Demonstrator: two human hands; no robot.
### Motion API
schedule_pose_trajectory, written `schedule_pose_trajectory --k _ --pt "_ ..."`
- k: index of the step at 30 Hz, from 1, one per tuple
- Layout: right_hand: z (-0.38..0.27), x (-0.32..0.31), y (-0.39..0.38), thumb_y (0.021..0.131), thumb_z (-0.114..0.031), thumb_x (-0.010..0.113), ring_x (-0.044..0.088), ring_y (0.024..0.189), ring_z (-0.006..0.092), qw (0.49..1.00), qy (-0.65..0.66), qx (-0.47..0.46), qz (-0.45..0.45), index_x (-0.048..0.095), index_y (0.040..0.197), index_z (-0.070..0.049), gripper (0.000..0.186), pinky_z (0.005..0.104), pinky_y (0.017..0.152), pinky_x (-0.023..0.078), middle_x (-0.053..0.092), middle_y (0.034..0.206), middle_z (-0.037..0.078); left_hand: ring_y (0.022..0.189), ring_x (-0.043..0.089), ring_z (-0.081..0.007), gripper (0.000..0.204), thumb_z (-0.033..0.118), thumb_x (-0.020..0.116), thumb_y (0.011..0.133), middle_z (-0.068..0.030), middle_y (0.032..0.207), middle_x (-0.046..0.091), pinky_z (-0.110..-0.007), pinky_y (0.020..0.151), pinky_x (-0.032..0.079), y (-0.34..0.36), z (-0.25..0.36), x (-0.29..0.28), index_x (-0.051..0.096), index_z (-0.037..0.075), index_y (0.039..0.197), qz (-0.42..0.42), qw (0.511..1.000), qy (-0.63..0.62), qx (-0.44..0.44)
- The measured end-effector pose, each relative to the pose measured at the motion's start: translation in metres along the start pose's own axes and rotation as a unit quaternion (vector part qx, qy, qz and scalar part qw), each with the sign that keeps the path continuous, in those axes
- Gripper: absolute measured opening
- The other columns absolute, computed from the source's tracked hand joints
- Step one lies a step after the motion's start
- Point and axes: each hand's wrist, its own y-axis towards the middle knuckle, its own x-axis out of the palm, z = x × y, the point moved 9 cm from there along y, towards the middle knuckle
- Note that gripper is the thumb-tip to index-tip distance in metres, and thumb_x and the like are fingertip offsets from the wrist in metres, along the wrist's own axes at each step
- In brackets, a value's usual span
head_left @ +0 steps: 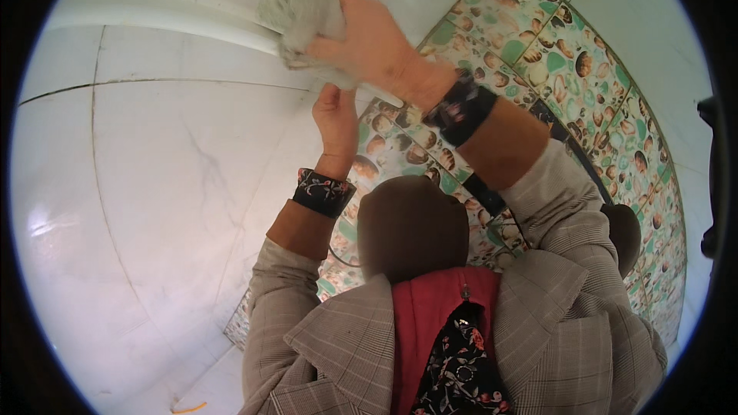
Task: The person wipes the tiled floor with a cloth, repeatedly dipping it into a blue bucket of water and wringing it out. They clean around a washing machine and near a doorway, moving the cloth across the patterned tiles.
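The head view is a wide fisheye from the left of a side-by-side pair, looking steeply down the wearer's own front. It sits close to the body: the plaid jacket [561,330] looms large at 6 o'clock, while the right grip [370,37] at 12 o'clock and the left grip [337,117] toward 11 lie farther off. Pale tiles [181,161] fill 9 o'clock, pebble-patterned tiles [607,115] 2 o'clock (their seams bow outward).

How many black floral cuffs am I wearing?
2: one black floral cuff at the wrist of your left hand, the other cuff at the wrist of your right hand.
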Motion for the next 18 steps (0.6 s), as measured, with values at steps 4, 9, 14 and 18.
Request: schedule_pose_trajectory --k 4,9,14,18 --pt "0.064 0.013 -0.018 0.070 -0.011 0.064 0.057 0.092 0.0391 0.998 0.044 0.030 0.016 0.039 0.118 -0.002 0.055 0.0406 0.081 0.045 0.060 0.096 0.021 0.077 0.045 -0.0055 0.013 0.008 0.054 0.089 0.0009 0.082 0.055 -0.020 0.071 0.040 0.001 0.008 -0.002 0.057 -0.004 0.093 -0.027 0.998 0.030 0.054" --pt "0.167 0.029 -0.072 0.069 -0.008 0.062 0.058 0.094 0.0388 0.990 0.078 0.096 0.062 0.042 0.118 -0.001 0.054 0.0399 0.082 0.046 0.061 0.098 0.020 0.095 0.053 -0.0087 0.030 0.006 0.053 0.090 -0.0058 0.107 0.061 -0.023 0.086 0.042 -0.006 -0.017 0.002 0.054 -0.006 0.117 -0.098 0.995 0.023 0.010" --pt "0.255 0.028 -0.127 0.071 -0.009 0.063 0.059 0.093 0.0363 0.982 -0.120 0.148 -0.005 0.045 0.119 -0.002 0.052 0.0382 0.083 0.047 0.062 0.096 0.019 0.107 0.053 -0.0158 0.049 0.018 0.054 0.090 -0.0115 0.120 0.055 -0.026 0.091 0.042 -0.036 -0.097 -0.008 0.040 -0.003 0.132 -0.132 0.976 0.064 -0.163" --pt "0.288 0.017 -0.183 0.071 -0.014 0.066 0.061 0.090 0.0328 0.923 -0.089 0.373 -0.044 0.048 0.113 0.001 0.048 0.0390 0.080 0.048 0.063 0.092 0.019 0.112 0.051 -0.0203 0.062 0.032 0.056 0.090 -0.0128 0.131 0.047 -0.033 0.094 0.041 -0.084 -0.151 -0.017 0.034 -0.002 0.136 -0.169 0.930 0.042 -0.323"
